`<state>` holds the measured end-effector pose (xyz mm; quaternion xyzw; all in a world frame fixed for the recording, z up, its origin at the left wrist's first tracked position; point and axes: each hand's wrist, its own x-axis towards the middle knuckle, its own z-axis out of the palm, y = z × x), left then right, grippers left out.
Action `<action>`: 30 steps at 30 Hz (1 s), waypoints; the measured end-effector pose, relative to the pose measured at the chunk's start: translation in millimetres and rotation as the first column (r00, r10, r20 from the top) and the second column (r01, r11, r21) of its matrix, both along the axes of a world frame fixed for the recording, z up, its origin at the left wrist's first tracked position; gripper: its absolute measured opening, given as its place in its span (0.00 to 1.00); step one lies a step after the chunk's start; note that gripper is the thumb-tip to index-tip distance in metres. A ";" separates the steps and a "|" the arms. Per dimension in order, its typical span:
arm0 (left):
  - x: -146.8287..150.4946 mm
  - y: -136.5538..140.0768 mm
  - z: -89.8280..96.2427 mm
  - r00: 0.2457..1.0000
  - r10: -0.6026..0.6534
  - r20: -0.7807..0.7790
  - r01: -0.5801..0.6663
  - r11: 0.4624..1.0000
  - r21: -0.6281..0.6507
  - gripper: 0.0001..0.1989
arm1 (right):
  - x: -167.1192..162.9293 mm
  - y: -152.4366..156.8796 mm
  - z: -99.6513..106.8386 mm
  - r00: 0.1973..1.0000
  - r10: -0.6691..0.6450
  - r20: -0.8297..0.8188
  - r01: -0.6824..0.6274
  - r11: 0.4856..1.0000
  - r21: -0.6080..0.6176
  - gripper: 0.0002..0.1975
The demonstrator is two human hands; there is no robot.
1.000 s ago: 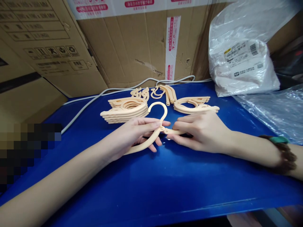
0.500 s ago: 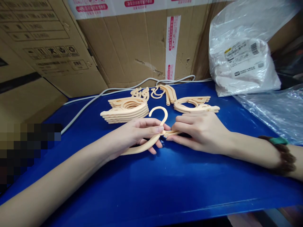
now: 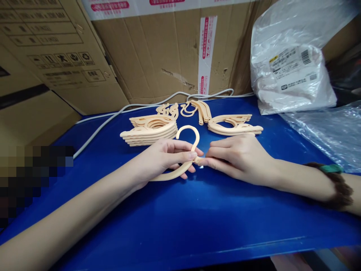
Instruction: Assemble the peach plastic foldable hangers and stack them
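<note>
Between my hands is a beige plastic hanger [image 3: 173,174], its curved hook [image 3: 196,134] pointing up. My left hand [image 3: 162,156] pinches it between thumb and fingers where the hook meets the arm, and one arm curves back beneath the palm. From the other side, my right hand [image 3: 244,158] is closed on the part right of the joint, with the thumb tip at the joint; most of that part is hidden by the fingers. Beyond the left hand lies a stack of beige hanger arms [image 3: 152,134], and behind the right hand a smaller stack of hanger arms [image 3: 235,130].
Several loose hooks [image 3: 174,110] and narrow beige pieces [image 3: 205,111] lie at the back of the blue table [image 3: 180,226]. Behind them run a white cable [image 3: 124,110] and cardboard boxes [image 3: 158,56]. A white plastic parcel bag [image 3: 293,75] and clear plastic film [image 3: 329,128] are at right.
The right fingers have closed in over the part by the joint, so less of it shows. The hanger's left arm has tilted slightly; both hands stay nearly in place.
</note>
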<state>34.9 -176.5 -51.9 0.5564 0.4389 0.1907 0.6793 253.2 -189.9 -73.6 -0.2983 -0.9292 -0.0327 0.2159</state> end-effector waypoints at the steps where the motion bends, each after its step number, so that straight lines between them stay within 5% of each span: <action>1: 0.9 -0.5 -0.3 1.000 0.000 -0.018 0.000 1.000 0.002 0.05 | 0.0 -0.3 0.2 1.000 -0.006 0.000 0.006 1.000 -0.004 0.21; 7: 2.7 -1.7 -4.4 1.000 0.018 -0.018 -0.018 1.000 0.014 0.08 | -1.3 -1.3 1.2 0.996 -0.079 0.030 0.078 0.996 0.032 0.25; 13: 0.4 -1.1 -3.7 1.000 0.022 0.016 -0.021 1.000 -0.017 0.10 | -2.0 -2.7 0.7 1.000 -0.023 -0.022 0.022 0.999 -0.037 0.19; 30: 1.1 -3.3 -0.7 0.999 -0.034 -0.040 0.036 0.998 0.050 0.13 | -4.1 -3.5 -2.8 0.998 -0.026 -0.051 0.027 0.999 0.017 0.19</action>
